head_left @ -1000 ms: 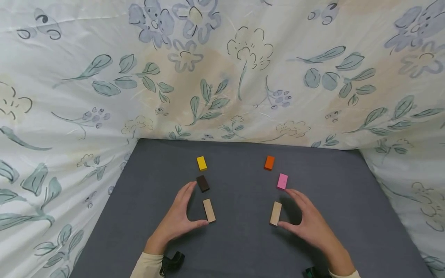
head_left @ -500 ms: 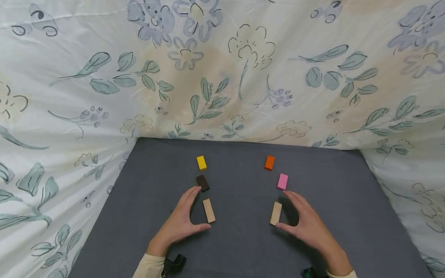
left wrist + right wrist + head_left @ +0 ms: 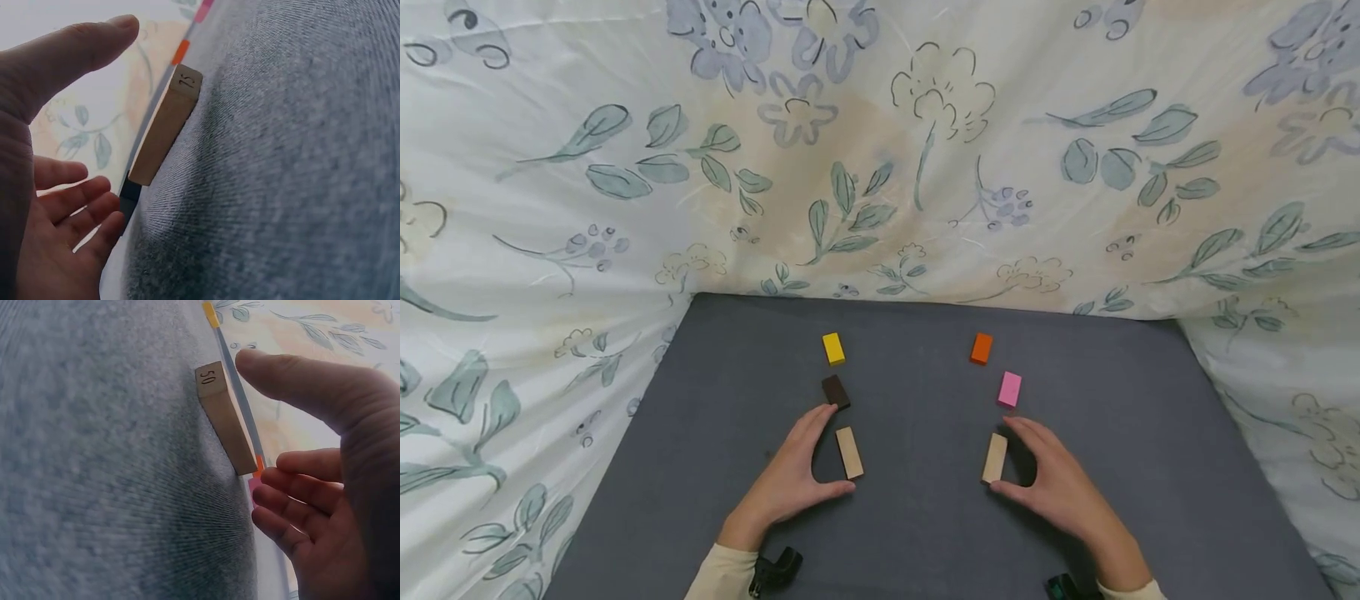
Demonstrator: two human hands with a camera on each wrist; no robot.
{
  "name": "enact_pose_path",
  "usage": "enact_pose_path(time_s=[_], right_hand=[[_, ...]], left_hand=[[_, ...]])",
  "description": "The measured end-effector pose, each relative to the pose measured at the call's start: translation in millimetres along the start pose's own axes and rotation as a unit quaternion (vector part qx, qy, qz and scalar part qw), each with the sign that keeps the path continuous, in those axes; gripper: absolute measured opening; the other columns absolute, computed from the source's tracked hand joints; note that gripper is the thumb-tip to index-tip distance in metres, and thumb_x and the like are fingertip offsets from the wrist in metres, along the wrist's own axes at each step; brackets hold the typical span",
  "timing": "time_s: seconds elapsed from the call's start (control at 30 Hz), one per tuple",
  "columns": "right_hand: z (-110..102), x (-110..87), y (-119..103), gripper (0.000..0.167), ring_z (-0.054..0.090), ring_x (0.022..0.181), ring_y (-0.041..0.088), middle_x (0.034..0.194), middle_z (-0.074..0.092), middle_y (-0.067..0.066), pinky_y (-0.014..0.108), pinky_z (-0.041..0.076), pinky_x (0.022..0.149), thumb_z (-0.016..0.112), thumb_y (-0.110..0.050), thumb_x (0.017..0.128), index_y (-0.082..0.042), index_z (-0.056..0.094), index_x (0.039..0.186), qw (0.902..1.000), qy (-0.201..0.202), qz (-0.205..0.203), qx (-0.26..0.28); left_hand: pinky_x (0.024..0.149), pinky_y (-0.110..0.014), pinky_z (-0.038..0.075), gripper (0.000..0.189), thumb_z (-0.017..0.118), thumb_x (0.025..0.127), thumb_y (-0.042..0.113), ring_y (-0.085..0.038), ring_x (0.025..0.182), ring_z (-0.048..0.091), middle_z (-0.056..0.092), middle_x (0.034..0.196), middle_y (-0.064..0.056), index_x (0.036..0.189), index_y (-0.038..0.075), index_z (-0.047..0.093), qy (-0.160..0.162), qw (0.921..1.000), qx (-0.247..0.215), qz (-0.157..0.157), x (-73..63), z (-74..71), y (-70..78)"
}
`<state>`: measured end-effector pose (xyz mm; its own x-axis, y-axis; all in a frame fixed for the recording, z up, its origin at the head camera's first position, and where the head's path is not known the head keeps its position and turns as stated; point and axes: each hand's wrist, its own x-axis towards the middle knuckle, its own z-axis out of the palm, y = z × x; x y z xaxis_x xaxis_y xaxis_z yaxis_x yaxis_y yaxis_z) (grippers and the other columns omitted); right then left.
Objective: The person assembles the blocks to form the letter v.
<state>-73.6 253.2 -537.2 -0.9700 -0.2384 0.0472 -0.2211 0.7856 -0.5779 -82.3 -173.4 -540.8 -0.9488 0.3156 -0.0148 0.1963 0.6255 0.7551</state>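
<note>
A plain wooden block lies on the grey cloth, with digits stamped on its end face in the left wrist view. My left hand is spread in a C on its left side, holding nothing. The thumb reaches below its near end, and the fingertips overlap the lower edge of the dark brown block. To the right lies a second plain wooden block, stamped with a number that reads like 50. My right hand curves loosely beside it, thumb at its near end and fingertips past its far end, just below the pink block.
A yellow block lies beyond the brown one, and an orange block beyond the pink one. Grey cloth covers the table. Floral fabric hangs at the back and along both sides.
Both hands have shifted slightly inward and toward the near side, closer around the two plain wooden blocks. All blocks stay where they were on the cloth.
</note>
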Motion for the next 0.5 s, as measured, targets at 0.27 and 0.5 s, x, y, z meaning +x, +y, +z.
enact_pose_path(time_s=[0.27,0.5], right_hand=[[-0.8,4.3,-2.5,0.089,0.059,0.13,0.039,0.146,0.06,0.018,0.061,0.053,0.102,0.1,-0.038,0.078,-0.003,0.062,0.149,0.9997,0.002,-0.019,-0.015],[-0.5,6.6,-1.7,0.08,0.061,0.125,0.035,0.14,0.062,0.013,0.059,0.054,0.1,0.1,-0.037,0.08,-0.005,0.066,0.145,0.9995,-0.004,-0.025,-0.019]], left_hand=[[0.116,-0.065,0.041,0.111,0.098,0.082,0.043,-0.039,0.153,0.04,0.036,0.171,-0.014,0.17,0.014,0.037,-0.006,0.9999,0.013,0.007,2.7,4.5,0.9],[0.117,-0.06,0.042,0.102,0.097,0.085,0.033,-0.035,0.151,0.043,0.041,0.167,-0.012,0.167,0.01,0.041,-0.011,0.9996,0.018,0.017,4.3,6.0,0.6]])
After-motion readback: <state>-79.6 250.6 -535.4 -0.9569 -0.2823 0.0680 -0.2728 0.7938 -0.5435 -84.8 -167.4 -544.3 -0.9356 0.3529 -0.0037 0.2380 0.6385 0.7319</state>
